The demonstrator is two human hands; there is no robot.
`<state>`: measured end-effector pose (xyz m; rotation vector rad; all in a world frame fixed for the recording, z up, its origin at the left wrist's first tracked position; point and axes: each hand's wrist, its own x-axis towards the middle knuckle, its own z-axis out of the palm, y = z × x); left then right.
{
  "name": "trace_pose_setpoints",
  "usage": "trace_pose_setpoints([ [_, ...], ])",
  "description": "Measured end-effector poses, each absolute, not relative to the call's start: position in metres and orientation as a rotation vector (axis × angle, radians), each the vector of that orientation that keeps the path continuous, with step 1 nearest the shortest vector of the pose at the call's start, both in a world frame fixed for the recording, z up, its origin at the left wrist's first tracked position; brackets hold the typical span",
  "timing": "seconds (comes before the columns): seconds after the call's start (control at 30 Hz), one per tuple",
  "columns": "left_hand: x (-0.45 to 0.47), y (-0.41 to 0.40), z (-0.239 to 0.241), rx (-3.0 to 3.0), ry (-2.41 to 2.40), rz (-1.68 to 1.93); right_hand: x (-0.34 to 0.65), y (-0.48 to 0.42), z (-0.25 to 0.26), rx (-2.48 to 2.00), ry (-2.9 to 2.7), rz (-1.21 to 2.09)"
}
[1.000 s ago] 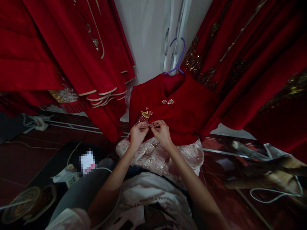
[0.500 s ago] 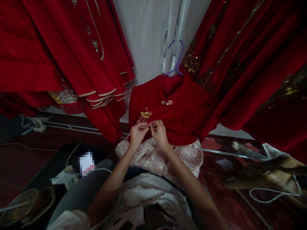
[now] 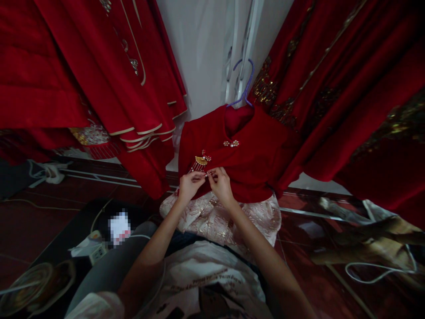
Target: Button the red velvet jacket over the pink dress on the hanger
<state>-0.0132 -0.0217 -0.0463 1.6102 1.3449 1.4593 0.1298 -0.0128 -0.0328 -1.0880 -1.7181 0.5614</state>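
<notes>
A small red jacket (image 3: 252,155) hangs on a purple hanger (image 3: 245,84) straight ahead, over a pale gold-patterned skirt (image 3: 219,217). A pearl fastening (image 3: 231,143) sits near its collar and a gold fan-shaped ornament with a fringe (image 3: 200,161) lies lower left on the front. My left hand (image 3: 189,186) and my right hand (image 3: 221,184) meet just under that ornament. Both pinch the jacket's front edge at a small pearly fastening (image 3: 208,174), fingers closed.
Long red gowns (image 3: 83,75) hang at the left and more red gowns with gold embroidery (image 3: 338,88) at the right. A power strip (image 3: 96,250) and cables lie on the dark floor at lower left. A white cable loop (image 3: 378,270) lies at right.
My hands stay pinched at the same spot on the jacket's front. The view has shifted slightly; fingers make only small movements.
</notes>
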Motion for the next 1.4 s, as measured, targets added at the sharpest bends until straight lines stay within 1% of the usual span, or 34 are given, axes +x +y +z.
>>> trace_pose_setpoints([
  [0.17,-0.020,-0.030,-0.040,1.604,1.475,1.552,0.149,-0.024,-0.020,-1.068,-1.753,0.609],
  [0.27,-0.027,-0.036,-0.037,1.622,1.564,1.590,0.169,-0.031,-0.005,-1.131,-1.756,0.623],
  [0.5,-0.022,-0.040,-0.036,1.895,1.490,1.477,0.189,-0.041,0.021,-1.232,-1.874,0.789],
  [0.7,-0.017,-0.036,-0.037,2.100,1.571,1.367,0.185,-0.043,0.016,-1.200,-1.941,0.749],
  [0.97,-0.024,-0.031,-0.023,2.446,1.622,1.159,0.186,-0.038,0.008,-1.203,-1.952,0.720],
  [1.17,-0.022,-0.026,-0.021,2.405,1.601,1.131,0.188,-0.038,0.010,-1.220,-1.953,0.705],
  [1.4,-0.017,-0.025,-0.025,2.214,1.487,1.235,0.188,-0.036,0.006,-1.216,-1.965,0.715],
])
